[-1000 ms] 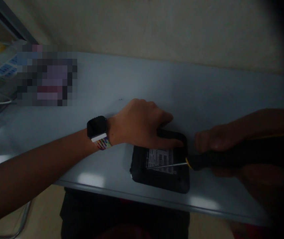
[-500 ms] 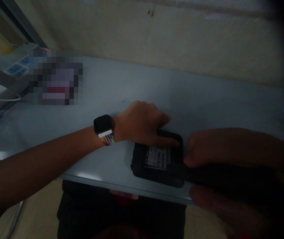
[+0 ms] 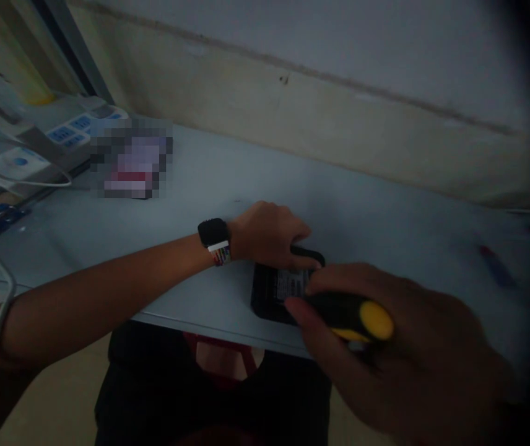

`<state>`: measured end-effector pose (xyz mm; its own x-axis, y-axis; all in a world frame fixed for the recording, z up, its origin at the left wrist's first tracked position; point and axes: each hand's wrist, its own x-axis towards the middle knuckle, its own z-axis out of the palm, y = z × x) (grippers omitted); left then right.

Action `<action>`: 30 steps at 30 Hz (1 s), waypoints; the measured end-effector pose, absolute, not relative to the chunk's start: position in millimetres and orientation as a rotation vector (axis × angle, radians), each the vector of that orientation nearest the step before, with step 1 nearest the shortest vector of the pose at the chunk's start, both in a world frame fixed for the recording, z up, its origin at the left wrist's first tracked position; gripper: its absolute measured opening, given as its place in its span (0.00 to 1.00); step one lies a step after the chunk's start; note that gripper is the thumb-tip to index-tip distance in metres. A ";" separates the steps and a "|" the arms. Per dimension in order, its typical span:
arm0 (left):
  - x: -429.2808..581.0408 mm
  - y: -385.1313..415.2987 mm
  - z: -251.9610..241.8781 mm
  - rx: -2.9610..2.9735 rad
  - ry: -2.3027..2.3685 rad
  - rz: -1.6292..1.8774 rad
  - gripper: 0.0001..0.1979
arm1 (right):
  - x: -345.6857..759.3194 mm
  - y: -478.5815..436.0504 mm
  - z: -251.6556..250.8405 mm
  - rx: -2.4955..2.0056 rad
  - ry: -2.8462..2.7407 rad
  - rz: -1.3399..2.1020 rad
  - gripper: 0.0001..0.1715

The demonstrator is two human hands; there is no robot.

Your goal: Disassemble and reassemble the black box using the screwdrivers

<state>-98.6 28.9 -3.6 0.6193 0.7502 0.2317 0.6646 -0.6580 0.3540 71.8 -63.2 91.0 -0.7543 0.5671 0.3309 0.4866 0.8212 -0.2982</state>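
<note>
Screwdriver (image 3: 348,314) lengthwise toward black box (image 3: 269,291)

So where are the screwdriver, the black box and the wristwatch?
screwdriver (image 3: 376,320): head view, yellow end of its handle.
black box (image 3: 263,296): head view, dark left part of its top.
wristwatch (image 3: 213,233): head view, its dark face.

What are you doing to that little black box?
A person is working on a small black device that lies label-up near the front edge of the pale table. The left hand, with a smartwatch on its wrist, holds the device down at its far edge. The right hand grips a screwdriver with a black and yellow handle right over it; the tip is hidden.
</note>
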 end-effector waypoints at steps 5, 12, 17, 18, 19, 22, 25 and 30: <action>-98.8 29.6 -3.1 2.625 1.175 0.495 0.26 | 76.9 -58.4 85.2 -0.747 -2.476 0.386 0.04; -102.7 30.4 -0.9 2.680 1.123 0.444 0.17 | 86.7 -32.4 86.4 -0.526 -2.502 0.655 0.09; -100.4 30.0 -3.2 2.679 1.139 0.444 0.18 | 94.8 -18.2 94.5 -0.412 -2.600 0.835 0.11; -99.5 29.6 -3.2 2.674 1.153 0.442 0.19 | 96.0 -16.8 95.8 -0.419 -2.593 0.858 0.10; -98.7 29.2 -3.0 2.668 1.170 0.440 0.19 | 96.8 -16.1 97.1 -0.426 -2.580 0.883 0.10; -97.1 28.1 -1.6 2.661 1.210 0.431 0.20 | 97.3 -18.4 101.8 -0.472 -2.563 0.898 0.07; -97.2 27.3 -0.2 2.653 1.211 0.423 0.21 | 97.5 -24.7 110.9 -0.580 -2.644 0.696 0.10; -97.6 26.5 -0.6 2.668 1.216 0.432 0.18 | 97.9 -30.4 134.2 -0.687 -2.962 0.231 0.07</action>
<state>-97.6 26.5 -0.6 0.6239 0.7585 0.1880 0.7069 -0.6504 0.2779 97.9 -30.4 134.2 -0.8943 0.4440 0.0554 0.4301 0.8872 -0.1674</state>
